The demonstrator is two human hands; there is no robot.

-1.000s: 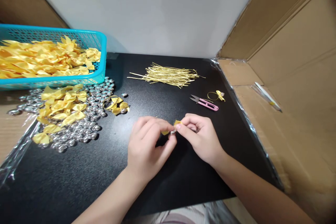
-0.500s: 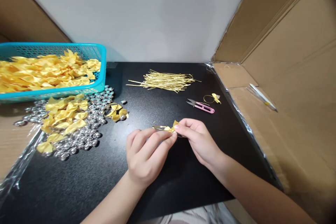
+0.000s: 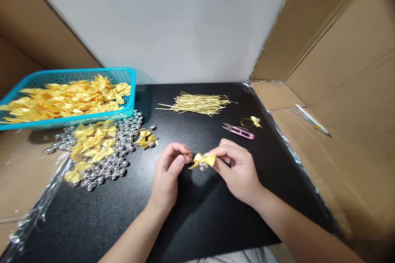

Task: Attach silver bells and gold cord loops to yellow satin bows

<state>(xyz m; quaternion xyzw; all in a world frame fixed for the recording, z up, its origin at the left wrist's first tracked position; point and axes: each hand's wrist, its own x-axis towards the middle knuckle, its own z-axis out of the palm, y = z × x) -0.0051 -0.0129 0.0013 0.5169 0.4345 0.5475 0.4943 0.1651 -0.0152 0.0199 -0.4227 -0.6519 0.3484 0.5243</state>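
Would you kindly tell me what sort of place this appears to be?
It is probably a small handcraft workstation. The right hand holds a yellow bow with a shiny bead over a black tabletop, pink-handled snips lie on it, and a turquoise basket holds similar bows.

The right hand [image 3: 241,169] covers one tip of the bow [image 3: 199,158] — anything at the fingertips of the left hand [image 3: 167,170] is too small to tell. The left edge crops the basket [image 3: 69,120], the bottom edge both forearms [image 3: 137,226].
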